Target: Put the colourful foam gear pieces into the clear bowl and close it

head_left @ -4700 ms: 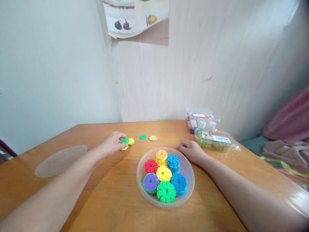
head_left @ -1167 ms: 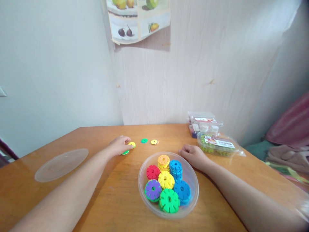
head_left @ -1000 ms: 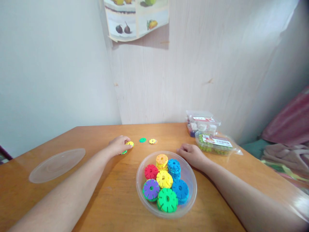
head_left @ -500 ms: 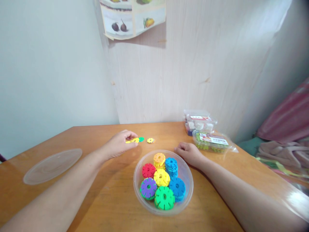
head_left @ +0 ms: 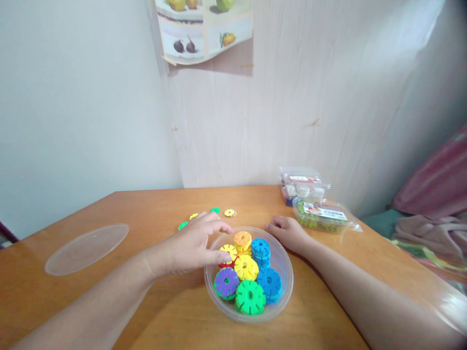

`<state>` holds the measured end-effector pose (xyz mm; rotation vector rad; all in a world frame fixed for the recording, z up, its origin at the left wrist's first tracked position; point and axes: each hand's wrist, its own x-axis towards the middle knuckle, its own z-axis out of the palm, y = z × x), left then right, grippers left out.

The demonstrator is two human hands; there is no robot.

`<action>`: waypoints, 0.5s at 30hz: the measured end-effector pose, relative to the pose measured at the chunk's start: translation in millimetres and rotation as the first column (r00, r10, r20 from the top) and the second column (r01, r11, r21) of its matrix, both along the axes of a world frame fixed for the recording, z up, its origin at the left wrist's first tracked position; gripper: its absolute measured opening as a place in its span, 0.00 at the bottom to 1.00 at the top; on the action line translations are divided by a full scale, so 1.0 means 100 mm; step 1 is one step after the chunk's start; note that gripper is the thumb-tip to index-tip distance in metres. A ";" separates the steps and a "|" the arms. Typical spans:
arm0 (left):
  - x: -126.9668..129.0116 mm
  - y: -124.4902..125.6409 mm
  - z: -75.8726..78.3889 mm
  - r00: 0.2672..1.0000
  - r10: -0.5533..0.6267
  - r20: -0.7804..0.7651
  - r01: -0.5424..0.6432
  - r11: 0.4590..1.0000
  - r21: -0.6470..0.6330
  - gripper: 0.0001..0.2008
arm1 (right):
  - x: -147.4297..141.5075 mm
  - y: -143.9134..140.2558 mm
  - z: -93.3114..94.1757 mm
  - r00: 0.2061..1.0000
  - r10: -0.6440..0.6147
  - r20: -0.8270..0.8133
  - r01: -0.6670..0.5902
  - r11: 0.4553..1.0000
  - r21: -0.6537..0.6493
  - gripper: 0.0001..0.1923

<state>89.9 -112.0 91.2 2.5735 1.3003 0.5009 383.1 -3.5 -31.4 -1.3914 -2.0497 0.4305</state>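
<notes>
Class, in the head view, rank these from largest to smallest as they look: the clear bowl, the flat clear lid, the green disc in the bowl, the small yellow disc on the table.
1. clear bowl and flat clear lid: alike, unranked
2. green disc
3. small yellow disc, though farther from the camera

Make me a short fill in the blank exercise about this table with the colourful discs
1. The left hand holds a ____ disc over the clear bowl.
2. The right hand rests in a loose fist beside the bowl's ____ rim.
3. The round clear lid lies on the ____ side of the table.

Missing words: yellow; far right; left
</notes>
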 end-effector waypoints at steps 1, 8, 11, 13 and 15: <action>-0.04 0.05 -0.02 0.999 0.025 0.035 -0.026 1.000 0.012 0.19 | 0.00 0.00 0.00 1.000 -0.001 0.004 0.001 1.000 0.002 0.17; -0.63 0.80 -0.33 0.841 0.442 0.311 -0.454 0.890 -0.037 0.16 | -0.01 -0.01 0.02 1.000 -0.014 0.001 0.014 1.000 0.002 0.17; -0.90 1.14 -0.54 0.771 0.573 0.277 -0.583 0.811 -0.055 0.19 | -0.01 -0.01 0.03 1.000 -0.017 0.005 0.017 1.000 -0.003 0.18; -1.02 1.29 -0.66 0.782 0.595 0.188 -0.597 0.801 -0.048 0.22 | -0.01 -0.01 0.03 1.000 -0.018 0.011 0.018 1.000 -0.005 0.18; -1.07 1.38 -0.77 0.804 0.586 0.098 -0.584 0.810 -0.055 0.23 | -0.01 -0.02 0.04 1.000 -0.015 0.012 0.016 1.000 -0.011 0.18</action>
